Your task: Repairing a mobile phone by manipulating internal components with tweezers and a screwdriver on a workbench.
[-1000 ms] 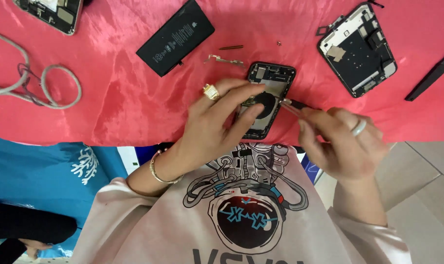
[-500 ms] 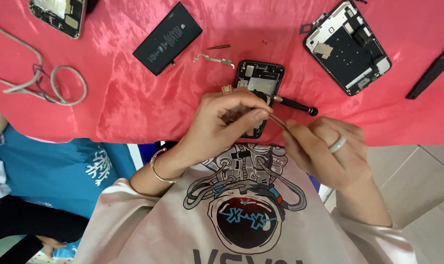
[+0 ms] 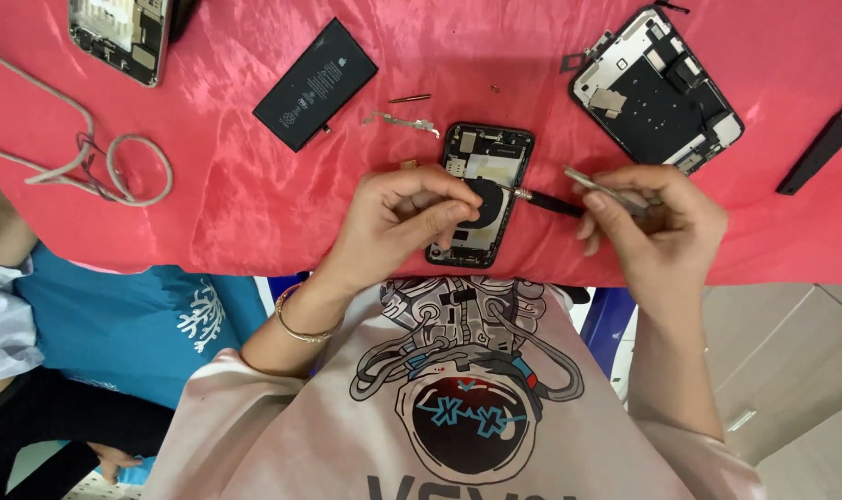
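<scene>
At the near edge of the red-covered worktop [image 3: 254,213], an opened phone shell [image 3: 481,190] lies with its long axis running away from the person, tilted a little to the right, its near end just at the cloth's fold. The left hand [image 3: 398,218] rests against the shell's left side, fingers [image 3: 439,190] curled together over the near-left part of it; they look pinched on something small, but what, if anything, cannot be told. The right hand [image 3: 657,218] is apart from the shell, off to its right, fingers closed round thin metal tweezers [image 3: 602,188] that point up and left. Between the two hands a black-handled screwdriver [image 3: 546,199] lies crosswise to the shell, its tip over the middle of the shell; whether the right hand also grips its handle cannot be told. The left hand is thus the nearer one to the shell.

Inside the shell sit a dark round coil and small boards. Farther back lie a black battery [image 3: 314,83], a small metal bracket [image 3: 401,120], a second opened phone [image 3: 657,88] to the right, a third [image 3: 120,37] at the far left, and a looped grey cable [image 3: 115,171].
</scene>
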